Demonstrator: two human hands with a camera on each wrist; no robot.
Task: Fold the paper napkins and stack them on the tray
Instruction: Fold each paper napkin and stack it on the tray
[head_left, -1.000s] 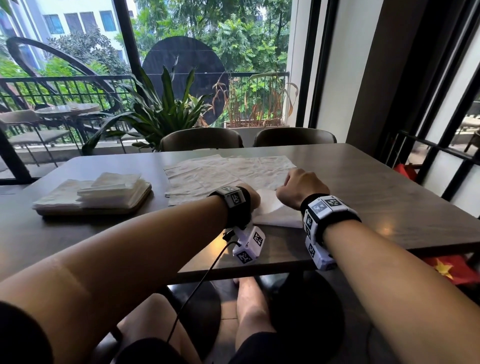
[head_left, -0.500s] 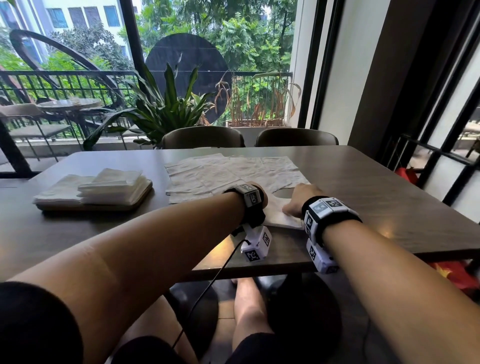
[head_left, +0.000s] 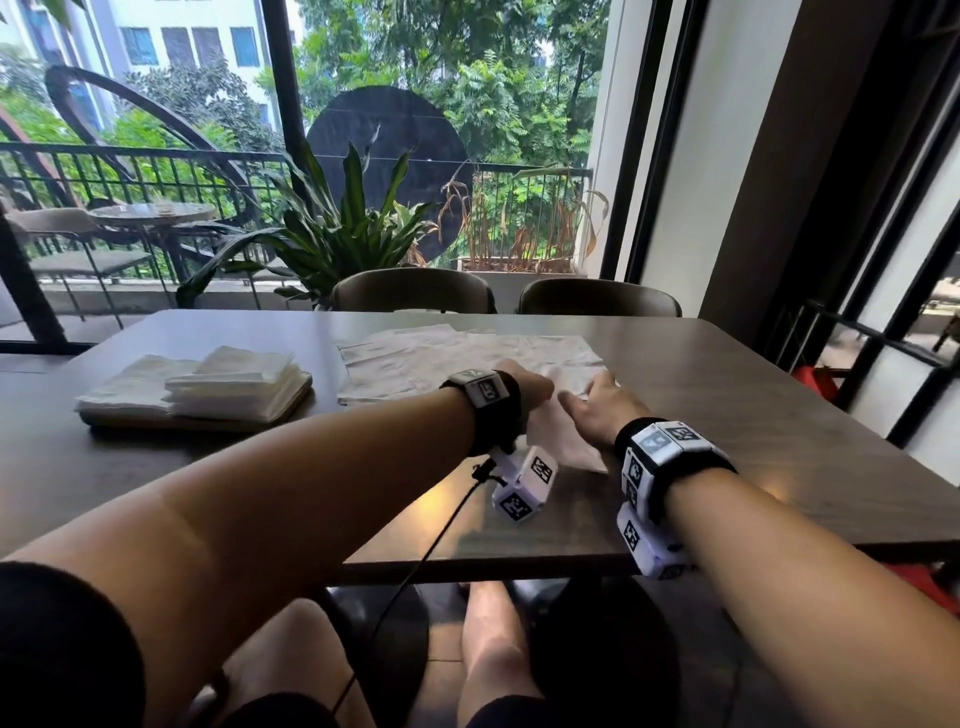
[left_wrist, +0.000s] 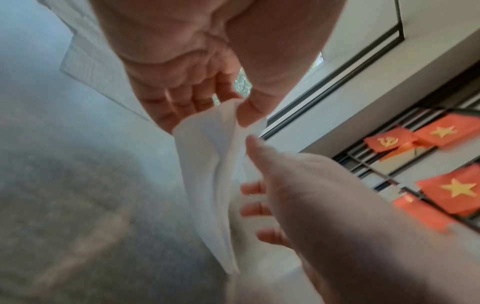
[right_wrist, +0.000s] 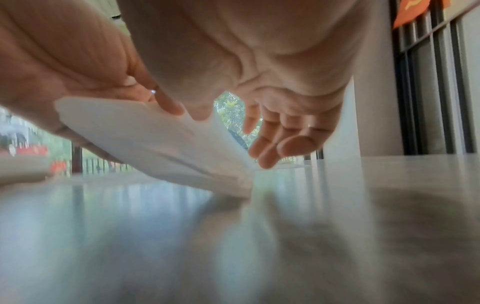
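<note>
Now my right hand (head_left: 597, 410) has uncurled from its fist, fingers loose and spread over the napkin (head_left: 566, 436) at the table's (head_left: 779, 441) near edge. My left hand (left_wrist: 197, 86) pinches the napkin's corner, lifting it. Folded napkins (head_left: 234, 384) sit stacked on the tray (head_left: 296, 397).

- Tray (head_left: 104, 418), far left on my table (head_left: 779, 415): folded napkins (head_left: 234, 387) stacked on it
- Unfolded napkins (head_left: 467, 358): centre, right of tray
- Two chairs (head_left: 413, 291): behind table
</note>
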